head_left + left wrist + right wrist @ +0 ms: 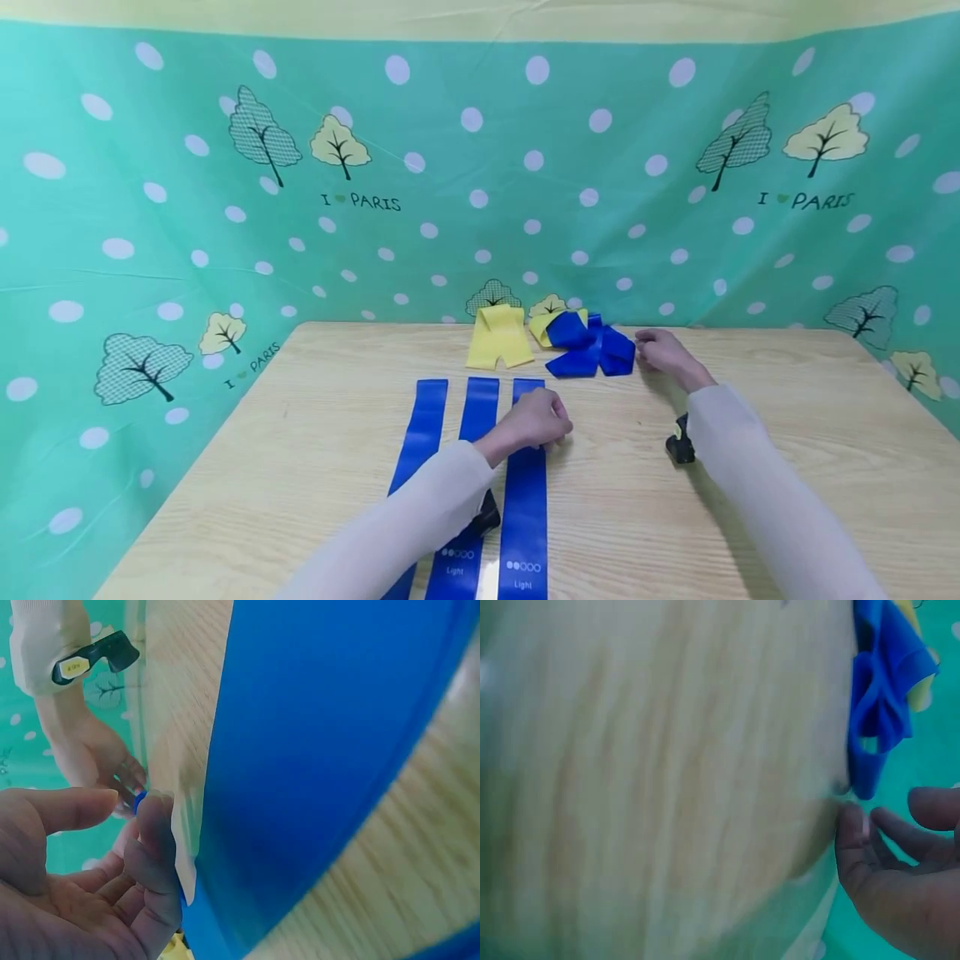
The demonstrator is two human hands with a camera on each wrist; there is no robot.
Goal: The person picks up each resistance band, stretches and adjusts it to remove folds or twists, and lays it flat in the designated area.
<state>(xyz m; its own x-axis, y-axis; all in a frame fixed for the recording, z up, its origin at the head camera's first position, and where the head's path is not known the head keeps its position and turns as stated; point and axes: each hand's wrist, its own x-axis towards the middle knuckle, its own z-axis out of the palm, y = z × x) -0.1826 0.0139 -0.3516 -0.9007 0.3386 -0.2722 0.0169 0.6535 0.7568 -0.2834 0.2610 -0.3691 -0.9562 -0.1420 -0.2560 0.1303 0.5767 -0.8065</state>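
1. Your left hand [538, 417], empty with fingers loosely curled, is over the rightmost blue band [525, 512]; contact cannot be told.
2. Your right hand [662, 350], relaxed and empty, is just beside the blue bundle [615, 350], at your hand's nine o'clock.

We see the head view brightly, evenly lit, a soft shadow falling on the table [615, 508] beside the right sleeve [765, 475]; our right wrist view looks dimmer, its wood grain [667, 772] blurred.

The strips [525, 500] are blue, the backdrop [506, 179] polka-dotted green.
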